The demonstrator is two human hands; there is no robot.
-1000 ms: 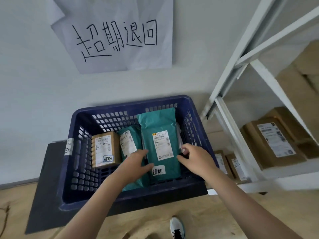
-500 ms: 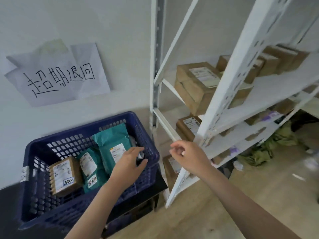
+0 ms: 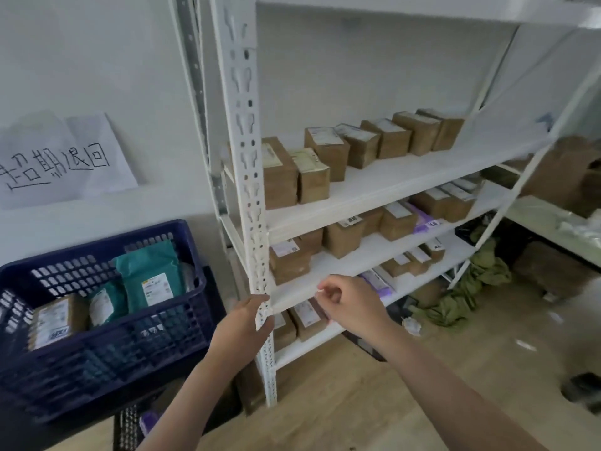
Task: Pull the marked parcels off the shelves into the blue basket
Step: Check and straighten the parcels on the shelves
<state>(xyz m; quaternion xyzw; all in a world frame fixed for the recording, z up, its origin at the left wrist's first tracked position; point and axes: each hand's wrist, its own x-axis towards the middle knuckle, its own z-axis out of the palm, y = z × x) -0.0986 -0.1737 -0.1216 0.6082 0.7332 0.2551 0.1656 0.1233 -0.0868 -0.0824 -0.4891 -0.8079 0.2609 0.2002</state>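
Observation:
The blue basket (image 3: 107,340) stands at the lower left and holds a brown box (image 3: 53,320), a small teal mailer (image 3: 105,304) and a large teal mailer (image 3: 149,275). The white shelf rack (image 3: 374,187) on the right carries rows of brown parcels (image 3: 354,148) on several levels, with a purple mailer (image 3: 422,219) among them. My left hand (image 3: 244,323) is at the rack's front upright post, fingers against it, holding nothing. My right hand (image 3: 348,304) hovers in front of a lower shelf edge, fingers loosely curled, with nothing in it.
A handwritten paper sign (image 3: 61,157) hangs on the wall above the basket. The basket rests on a dark stand (image 3: 130,421). Green cloth (image 3: 461,294) and a dark box (image 3: 553,271) lie on the wooden floor to the right of the rack.
My view has swung right from the basket to the shelves. Both hands left the teal mailers in the basket and moved over to the rack's front post and lower shelf.

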